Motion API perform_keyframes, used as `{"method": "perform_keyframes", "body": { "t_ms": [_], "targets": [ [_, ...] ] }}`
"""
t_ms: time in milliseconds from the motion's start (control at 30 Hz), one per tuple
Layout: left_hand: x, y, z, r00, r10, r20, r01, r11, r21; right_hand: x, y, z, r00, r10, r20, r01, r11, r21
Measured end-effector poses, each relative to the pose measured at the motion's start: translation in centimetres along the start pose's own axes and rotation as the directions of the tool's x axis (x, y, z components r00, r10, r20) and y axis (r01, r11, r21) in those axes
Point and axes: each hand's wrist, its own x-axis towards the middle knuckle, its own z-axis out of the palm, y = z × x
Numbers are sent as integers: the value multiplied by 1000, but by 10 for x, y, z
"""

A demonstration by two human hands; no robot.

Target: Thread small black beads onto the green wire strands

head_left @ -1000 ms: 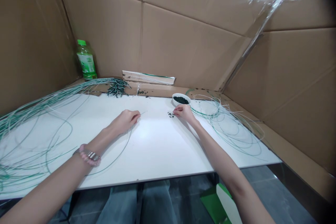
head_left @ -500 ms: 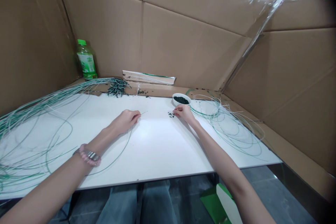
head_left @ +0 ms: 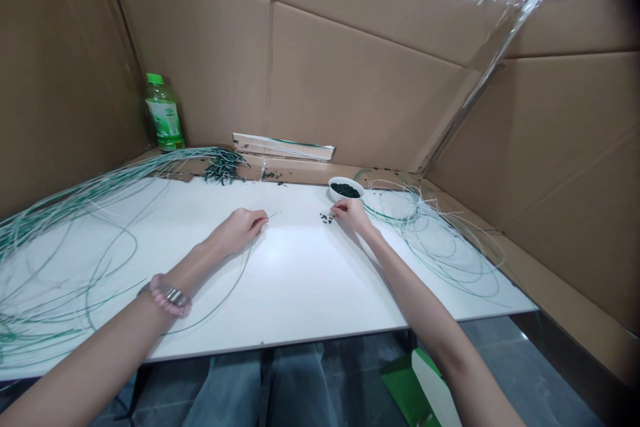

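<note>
My left hand (head_left: 245, 228) is closed in a pinch on a thin green wire (head_left: 243, 271). The wire's tip sticks out past the fingertips to the right, while its length curves down toward the table's front edge. My right hand (head_left: 351, 215) has thumb and fingers pressed together just above the table, at the right side of some small dark bead-like pieces (head_left: 326, 219). Whatever lies between those fingertips is too small to make out. Right behind this hand stands a white bowl (head_left: 331, 191) filled with similar dark pieces (head_left: 345, 191).
A large bundle of green and white wires (head_left: 110, 180) runs along the left, ending in a dark cluster (head_left: 223, 167). Loose wire coils (head_left: 425, 233) lie at the right. A green bottle (head_left: 164, 117) stands in the back left corner. Cardboard walls (head_left: 350, 67) enclose the white table (head_left: 300, 287).
Both hands stay almost in place. The right fingertips have shifted very slightly beside the small dark pieces.
</note>
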Motion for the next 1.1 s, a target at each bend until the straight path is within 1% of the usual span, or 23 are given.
{"method": "perform_keyframes", "body": {
  "t_ms": [200,467,1100],
  "targets": [
    [0,0,0,1000,11,-11,-11,1000,8,2,3,-7,999,-23,23,26,993,-112],
    [0,1,0,1000,-10,-4,10,1000,-6,-2,-2,-10,995,-52,84,66,980,-186],
    [1,-1,0,1000,7,-5,-7,1000,-9,1,3,-7,997,-67,45,74,975,-207]
  ]
}}
